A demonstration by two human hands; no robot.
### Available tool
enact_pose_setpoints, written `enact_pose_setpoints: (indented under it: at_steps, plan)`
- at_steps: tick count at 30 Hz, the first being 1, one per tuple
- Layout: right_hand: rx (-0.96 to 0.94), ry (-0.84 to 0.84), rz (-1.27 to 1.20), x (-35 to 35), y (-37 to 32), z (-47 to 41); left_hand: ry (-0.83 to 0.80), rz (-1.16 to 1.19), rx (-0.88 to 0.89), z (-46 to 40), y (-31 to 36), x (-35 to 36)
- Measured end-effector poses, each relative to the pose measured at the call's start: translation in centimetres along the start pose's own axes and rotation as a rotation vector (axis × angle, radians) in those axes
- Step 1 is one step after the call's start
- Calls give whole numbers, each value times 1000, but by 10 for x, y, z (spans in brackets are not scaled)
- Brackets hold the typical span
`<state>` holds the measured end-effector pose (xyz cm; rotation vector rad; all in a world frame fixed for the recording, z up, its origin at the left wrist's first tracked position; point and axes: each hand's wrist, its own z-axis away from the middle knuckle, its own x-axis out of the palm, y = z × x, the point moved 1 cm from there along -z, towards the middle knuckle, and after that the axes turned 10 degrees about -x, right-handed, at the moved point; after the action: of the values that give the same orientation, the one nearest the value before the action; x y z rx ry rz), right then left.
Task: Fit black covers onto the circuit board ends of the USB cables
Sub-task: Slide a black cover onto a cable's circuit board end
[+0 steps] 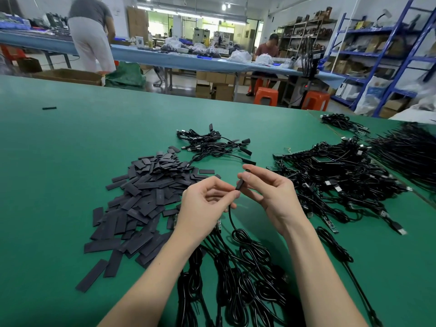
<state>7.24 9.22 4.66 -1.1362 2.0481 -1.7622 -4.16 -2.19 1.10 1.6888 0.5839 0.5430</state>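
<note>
Above the green table (59,161), my left hand (207,204) pinches a black USB cable (232,220) just below its end. My right hand (269,194) pinches a black cover (240,184) that sits on that cable's end; the circuit board is hidden inside or behind my fingers. The cable hangs down to a coiled bundle of cables (236,267) between my forearms. A heap of flat black covers (146,197) lies to the left of my hands. A small cluster of cables with covers fitted (212,145) lies just beyond my hands.
A large tangle of USB cables with bare boards (342,185) lies to the right, with more cables (405,147) at the far right. One loose cover (49,108) lies far left. Beyond the table stand orange stools (266,95), blue shelves (389,55), and two people at a long bench.
</note>
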Motion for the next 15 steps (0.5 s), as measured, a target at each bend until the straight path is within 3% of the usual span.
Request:
enact_pose_setpoints:
  at_steps: [15]
  plan:
    - [-88,-69,107,3,6,1,19,10,-3,-1,0,1]
